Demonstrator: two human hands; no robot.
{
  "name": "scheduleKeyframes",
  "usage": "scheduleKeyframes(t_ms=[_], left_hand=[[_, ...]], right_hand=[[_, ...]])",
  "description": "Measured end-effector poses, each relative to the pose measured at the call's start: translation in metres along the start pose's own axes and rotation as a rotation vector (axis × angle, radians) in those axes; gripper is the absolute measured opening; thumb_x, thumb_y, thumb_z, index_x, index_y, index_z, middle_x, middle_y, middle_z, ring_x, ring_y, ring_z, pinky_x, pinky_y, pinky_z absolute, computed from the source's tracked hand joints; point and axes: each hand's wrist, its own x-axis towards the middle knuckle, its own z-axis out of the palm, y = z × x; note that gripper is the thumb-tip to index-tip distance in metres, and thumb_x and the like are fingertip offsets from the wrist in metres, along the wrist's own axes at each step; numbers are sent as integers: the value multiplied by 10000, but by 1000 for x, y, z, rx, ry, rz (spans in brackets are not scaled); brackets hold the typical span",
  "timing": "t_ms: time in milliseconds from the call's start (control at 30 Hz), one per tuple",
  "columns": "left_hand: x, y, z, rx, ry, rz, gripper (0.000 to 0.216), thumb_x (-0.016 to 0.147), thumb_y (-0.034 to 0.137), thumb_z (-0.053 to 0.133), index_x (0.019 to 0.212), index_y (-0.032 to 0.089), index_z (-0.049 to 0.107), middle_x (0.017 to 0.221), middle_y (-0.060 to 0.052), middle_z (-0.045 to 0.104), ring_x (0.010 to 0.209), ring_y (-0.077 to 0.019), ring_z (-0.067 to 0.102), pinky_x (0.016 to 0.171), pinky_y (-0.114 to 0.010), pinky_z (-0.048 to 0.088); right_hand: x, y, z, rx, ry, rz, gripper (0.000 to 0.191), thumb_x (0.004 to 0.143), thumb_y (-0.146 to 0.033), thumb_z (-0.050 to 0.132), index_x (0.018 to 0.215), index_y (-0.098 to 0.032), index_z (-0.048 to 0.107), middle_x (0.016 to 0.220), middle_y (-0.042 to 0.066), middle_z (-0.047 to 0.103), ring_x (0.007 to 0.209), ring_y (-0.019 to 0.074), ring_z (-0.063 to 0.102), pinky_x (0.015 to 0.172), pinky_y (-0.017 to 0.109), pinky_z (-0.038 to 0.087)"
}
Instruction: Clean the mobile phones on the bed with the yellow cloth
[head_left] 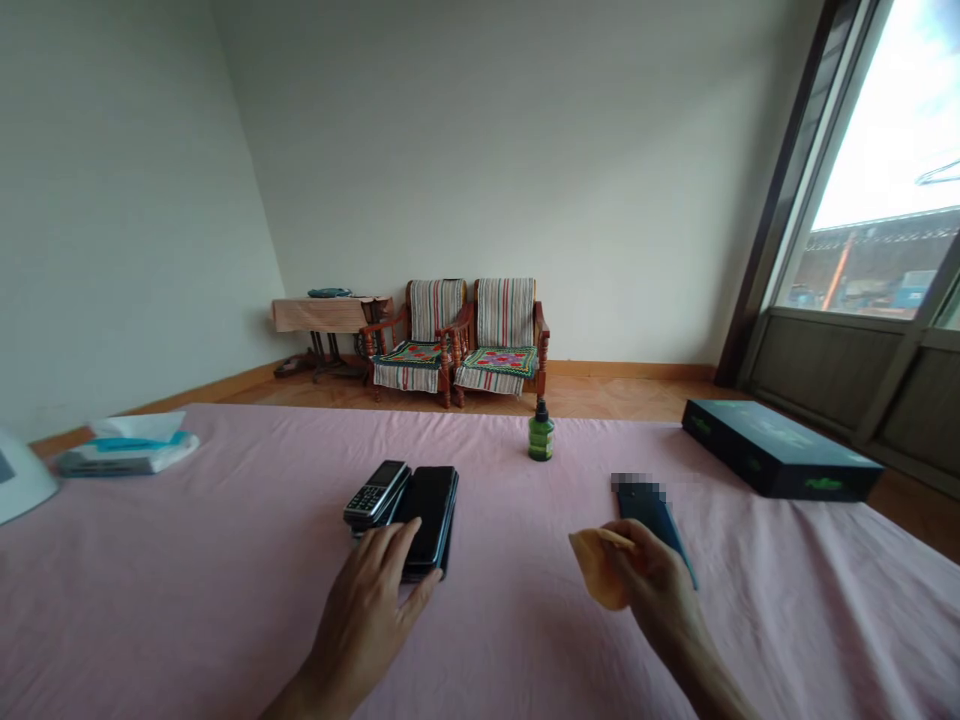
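Note:
My left hand (375,595) lies with spread fingers over the near left part of a stack of smartphones (433,510). Its index fingertip touches the top black screen, and the thumb is at the near right corner. Left of that stack, a silver keypad phone (377,492) sits on top of another phone, partly behind my fingers. Pinched in my right hand (652,575) is a folded yellow cloth (602,575). Just beyond that hand, a dark blue smartphone (646,508) lies on the pink bedsheet (517,620), its near part hidden by the hand.
A green bottle with a black cap (540,435) stands at the far middle. At right lies a flat black box (780,450). A tissue pack (129,445) and a white rounded object (22,475) are at left. Two wooden chairs (496,345) stand by the wall.

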Motion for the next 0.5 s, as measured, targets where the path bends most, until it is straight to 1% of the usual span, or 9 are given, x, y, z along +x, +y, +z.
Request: scheduleKeyframes(t_ms=[100,233,367,500], left_hand=[[0,1,3,72,-60,1,401,844,405,585,1168,169,576,1057,-95,634,996,-279,593,859,-409,506],[5,7,8,168,-111,-10,394,860,409,555,1146,141,593,1082,-120,628,997,-298,584,853,-437,497],[9,4,15,208,-93,6,318,903,361,473,1078,133,610,1069,-134,628,989,-301,585,836,-442,497],[13,-1,23,187,-59,30,294,914,326,415,1037,142,609,1043,-131,639,976,-291,599,828,-429,502]], right_hand=[[0,0,-1,-44,3,15,232,689,-361,584,787,-167,665,666,14,653,577,179,583,507,243,413],[-1,-3,0,-56,4,-7,188,690,-319,572,753,-167,665,647,10,644,587,179,589,516,240,414],[-2,-6,3,-17,12,-15,146,704,-276,570,741,-166,658,655,12,645,592,176,583,512,233,412],[-4,-9,5,-46,3,-21,126,718,-252,549,732,-165,639,646,5,624,599,172,572,530,232,409]])
